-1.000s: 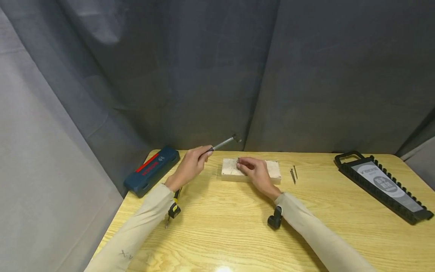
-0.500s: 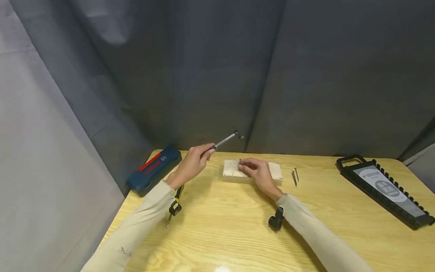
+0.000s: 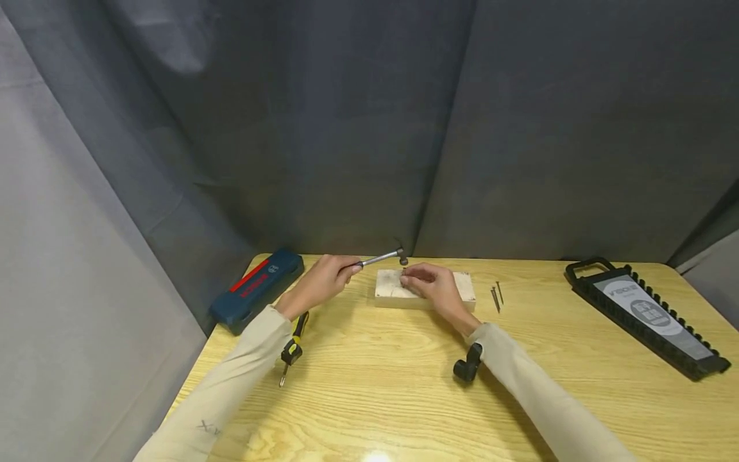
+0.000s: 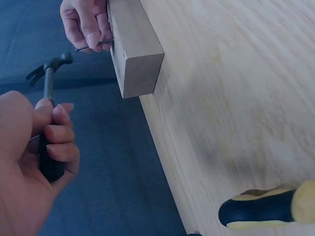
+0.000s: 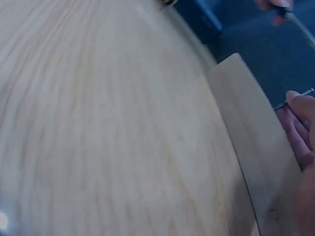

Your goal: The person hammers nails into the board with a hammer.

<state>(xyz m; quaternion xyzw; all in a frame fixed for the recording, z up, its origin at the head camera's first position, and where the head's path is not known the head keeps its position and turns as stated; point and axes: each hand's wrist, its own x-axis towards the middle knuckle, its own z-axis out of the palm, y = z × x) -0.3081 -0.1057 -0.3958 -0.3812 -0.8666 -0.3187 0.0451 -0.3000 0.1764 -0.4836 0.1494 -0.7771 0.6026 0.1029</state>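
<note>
My left hand (image 3: 323,282) grips the dark handle of a small claw hammer (image 4: 49,81), its fingers curled round it. The hammer's head hangs just over the far side of a pale wooden block (image 3: 392,296). With thumb and fingertips my right hand (image 3: 439,292) pinches a nail (image 4: 93,45), whose point meets the block's top face. In the left wrist view the nail's head points toward the hammer's face, with a gap between them. The right wrist view shows the nail (image 5: 310,92) sticking out past the fingers, and part of the hand along the block.
Several loose nails (image 3: 496,297) lie right of the block. A yellow-and-black screwdriver (image 3: 293,343) lies under the left wrist. At the left edge is a blue case (image 3: 258,292); at the right, a black tool rack (image 3: 646,314). Grey curtains (image 3: 369,128) hang behind the table.
The hammer rose a little half a second ago; now its head has come down close over the nail. The right hand keeps its pinch on the nail at the block.
</note>
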